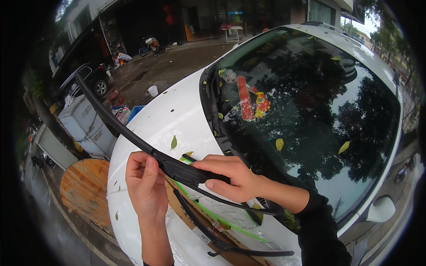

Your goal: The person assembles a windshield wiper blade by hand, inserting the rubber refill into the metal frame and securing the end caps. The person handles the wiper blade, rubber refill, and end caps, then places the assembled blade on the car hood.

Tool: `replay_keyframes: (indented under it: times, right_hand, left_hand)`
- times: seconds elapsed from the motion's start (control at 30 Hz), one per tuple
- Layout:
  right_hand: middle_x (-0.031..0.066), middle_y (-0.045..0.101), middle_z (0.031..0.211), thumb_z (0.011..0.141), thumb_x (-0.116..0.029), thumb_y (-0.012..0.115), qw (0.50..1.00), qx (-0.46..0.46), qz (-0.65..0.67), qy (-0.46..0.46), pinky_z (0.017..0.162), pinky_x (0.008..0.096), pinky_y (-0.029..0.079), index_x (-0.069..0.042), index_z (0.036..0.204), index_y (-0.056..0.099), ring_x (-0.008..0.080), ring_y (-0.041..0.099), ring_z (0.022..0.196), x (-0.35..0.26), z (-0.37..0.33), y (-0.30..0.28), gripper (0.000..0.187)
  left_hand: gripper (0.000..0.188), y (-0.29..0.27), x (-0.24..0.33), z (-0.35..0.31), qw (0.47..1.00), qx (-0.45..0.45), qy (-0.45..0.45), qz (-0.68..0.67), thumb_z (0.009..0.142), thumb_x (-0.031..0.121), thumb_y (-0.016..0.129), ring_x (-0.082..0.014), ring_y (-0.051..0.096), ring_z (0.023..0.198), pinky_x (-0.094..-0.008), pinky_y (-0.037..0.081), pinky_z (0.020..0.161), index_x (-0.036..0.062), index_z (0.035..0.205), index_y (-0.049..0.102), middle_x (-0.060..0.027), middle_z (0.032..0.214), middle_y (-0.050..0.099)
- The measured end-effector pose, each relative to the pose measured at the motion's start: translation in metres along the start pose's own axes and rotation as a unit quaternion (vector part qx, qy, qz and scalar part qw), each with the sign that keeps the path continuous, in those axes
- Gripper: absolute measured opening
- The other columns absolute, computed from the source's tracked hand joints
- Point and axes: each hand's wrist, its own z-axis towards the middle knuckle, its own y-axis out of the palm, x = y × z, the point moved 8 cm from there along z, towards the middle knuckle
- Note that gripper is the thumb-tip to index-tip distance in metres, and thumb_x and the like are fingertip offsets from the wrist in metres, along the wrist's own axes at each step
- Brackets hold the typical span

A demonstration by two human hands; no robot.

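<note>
Between my two hands I hold a black wiper blade (177, 172), slanting from the upper left to the lower right above a white car hood (155, 115). My left hand (148, 184) pinches it just left of the thick middle connector. My right hand (235, 175) grips the connector, its thumb at the front and fingers over the top. Beneath, a second wiper blade (202, 228) lies on the hood beside brown cardboard (177, 206) and a clear, green-edged plastic sleeve (208, 210). My right forearm partly covers the windshield's base.
The wet windshield (301, 102) rises at the right, with leaves on it. A white side mirror (381, 209) juts out at lower right. At left stand a round wooden tabletop (86, 190) and a white cabinet (84, 122). A white bucket (152, 91) sits on the ground beyond the hood.
</note>
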Motion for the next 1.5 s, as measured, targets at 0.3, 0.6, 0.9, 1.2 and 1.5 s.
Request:
replay_keyframes:
  times: [0.3, 0.6, 0.9, 1.2, 1.5]
  right_hand:
    - [0.0015, 0.050, 0.062, 0.102, -0.027, 0.043, 0.956, -0.109, 0.158, 0.222, 0.054, 0.0286, 0.039, -0.002, 0.096, 0.055, 0.0128, 0.046, 0.057, 0.028, -0.001, 0.024, 0.028]
    - [0.0007, 0.045, 0.066, 0.102, -0.029, 0.043, 0.956, -0.103, 0.171, 0.216, 0.056, 0.0269, 0.037, -0.002, 0.093, 0.052, 0.0099, 0.042, 0.061, 0.026, -0.002, 0.023, 0.030]
    - [-0.0031, 0.043, 0.065, 0.102, -0.029, 0.043, 0.923, -0.138, 0.257, 0.251, 0.049, 0.0221, 0.033, -0.002, 0.096, 0.050, 0.0049, 0.039, 0.056, 0.028, -0.005, 0.028, 0.028]
    - [-0.0043, 0.042, 0.063, 0.101, -0.025, 0.047, 0.912, -0.095, 0.284, 0.282, 0.048, 0.0215, 0.033, -0.005, 0.090, 0.053, 0.0041, 0.038, 0.053, 0.030, -0.004, 0.035, 0.023]
    - [-0.0023, 0.051, 0.071, 0.099, -0.025, 0.051, 0.914, -0.059, 0.252, 0.313, 0.049, 0.0183, 0.034, 0.000, 0.105, 0.056, 0.0031, 0.044, 0.056, 0.027, -0.008, 0.026, 0.025]
  left_hand:
    - [0.012, 0.000, 0.003, -0.001, 1.000, 0.004, -0.001, 0.006, 0.092, 0.010, 0.063, -0.0095, 0.056, 0.076, -0.0239, 0.047, 0.074, 0.0027, 0.095, 0.053, -0.0037, 0.086, 0.060]
    - [0.012, 0.004, -0.001, -0.005, 0.997, 0.066, -0.026, 0.013, 0.093, 0.011, 0.061, -0.0111, 0.059, 0.078, -0.0255, 0.049, 0.074, 0.0017, 0.094, 0.054, -0.0058, 0.088, 0.062]
    - [0.013, 0.008, 0.004, -0.004, 0.999, 0.049, -0.015, 0.019, 0.091, 0.010, 0.064, -0.0111, 0.058, 0.071, -0.0240, 0.049, 0.069, 0.0018, 0.087, 0.054, -0.0066, 0.083, 0.062]
    - [0.015, 0.007, 0.010, 0.000, 0.997, 0.042, 0.036, 0.059, 0.090, 0.008, 0.065, -0.0070, 0.053, 0.067, -0.0207, 0.044, 0.065, 0.0026, 0.084, 0.053, -0.0032, 0.079, 0.059]
    - [0.026, 0.001, -0.011, -0.005, 0.999, 0.025, -0.014, -0.035, 0.083, 0.002, 0.072, -0.0079, 0.055, 0.084, -0.0219, 0.047, 0.077, 0.0004, 0.102, 0.055, -0.0036, 0.097, 0.059]
